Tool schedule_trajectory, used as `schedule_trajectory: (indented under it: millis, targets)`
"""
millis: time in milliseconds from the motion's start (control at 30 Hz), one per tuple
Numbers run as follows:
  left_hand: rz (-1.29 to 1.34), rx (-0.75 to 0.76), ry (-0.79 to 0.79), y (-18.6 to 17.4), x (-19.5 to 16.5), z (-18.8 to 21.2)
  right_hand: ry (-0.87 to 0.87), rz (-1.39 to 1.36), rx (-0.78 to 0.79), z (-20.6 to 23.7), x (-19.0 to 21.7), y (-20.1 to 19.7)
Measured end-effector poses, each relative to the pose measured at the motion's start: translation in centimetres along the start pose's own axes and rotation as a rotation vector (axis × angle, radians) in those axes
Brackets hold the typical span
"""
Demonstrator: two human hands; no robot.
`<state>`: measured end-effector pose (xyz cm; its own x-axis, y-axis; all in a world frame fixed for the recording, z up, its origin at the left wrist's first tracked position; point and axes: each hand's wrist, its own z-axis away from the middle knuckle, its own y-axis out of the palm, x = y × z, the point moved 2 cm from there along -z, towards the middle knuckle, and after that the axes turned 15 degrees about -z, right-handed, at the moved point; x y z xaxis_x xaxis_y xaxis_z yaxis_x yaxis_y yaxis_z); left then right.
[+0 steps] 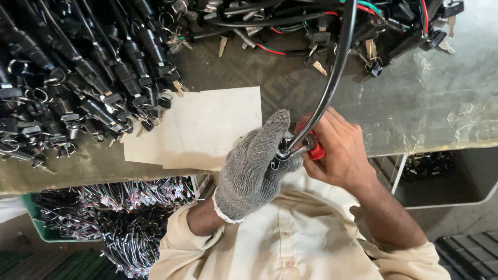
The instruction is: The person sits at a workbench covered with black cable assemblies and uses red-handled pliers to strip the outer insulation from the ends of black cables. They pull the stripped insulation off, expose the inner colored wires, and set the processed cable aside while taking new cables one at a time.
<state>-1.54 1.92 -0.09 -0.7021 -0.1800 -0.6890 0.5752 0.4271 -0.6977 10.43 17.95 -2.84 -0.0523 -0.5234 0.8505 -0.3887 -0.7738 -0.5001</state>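
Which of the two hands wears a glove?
The left hand, in a grey knitted glove, grips the black cable. The right hand is bare and holds a red-handled tool.

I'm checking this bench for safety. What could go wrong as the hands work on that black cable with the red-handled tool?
1. The right hand is bare while it holds the red-handled tool close against the gloved left hand; a slip might nick skin.
2. The black cable runs up across the piled cable assemblies; tugging it could drag some loose.
3. The cardboard sheets overhang the table edge and might slide off.
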Motion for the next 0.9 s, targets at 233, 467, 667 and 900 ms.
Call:
schedule_trajectory:
  millis: [233, 467, 667, 900]
  targets:
    - [-0.173, 0.011, 0.045, -0.1, -0.3, -0.2, 0.079, 0.167, -0.037, 0.7, 0.1, 0.4]
    - [-0.550, -0.030, 0.067, 0.0, -0.6, -0.5, 0.242, 0.306, -0.075, 1.5, 0.1, 0.9]
    - [-0.538, -0.063, 0.186, -0.9, -0.7, -0.9, 0.177, 0.086, -0.081, 0.8, 2.0, 1.2]
    - [0.100, 0.186, -0.037, -3.2, -1.3, -2.4, 0.015, 0.186, -0.272, -0.2, 0.3, 2.0]
